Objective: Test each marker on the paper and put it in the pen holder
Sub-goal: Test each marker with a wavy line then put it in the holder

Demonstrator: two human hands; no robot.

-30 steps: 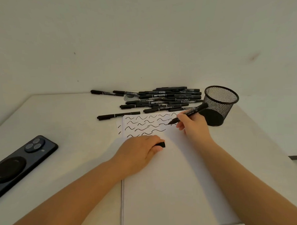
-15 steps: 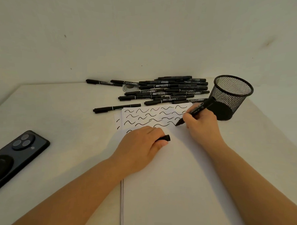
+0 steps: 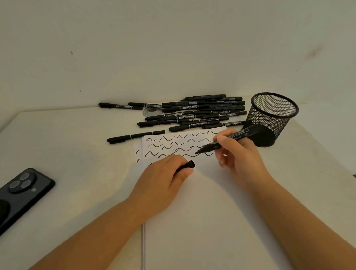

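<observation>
right hand (image 3: 241,154) tests a marker (image 3: 231,138) on the paper (image 3: 205,204).
head view: its fingers pinch the marker, tip at the lowest squiggle row; left hand (image 3: 164,181) on the paper grips the cap (image 3: 187,165). beyond the paper lies the marker pile (image 3: 192,112), with the pen holder (image 3: 273,117) just right of it.

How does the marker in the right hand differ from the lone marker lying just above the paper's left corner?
The marker in the right hand is uncapped, its tip down at the paper; the lone marker has both ends capped. The held one slants up toward the pen holder, gripped by the right hand; the lone one lies flat on the table, untouched. The left hand grips a black cap. Both markers are black with white print.
</observation>
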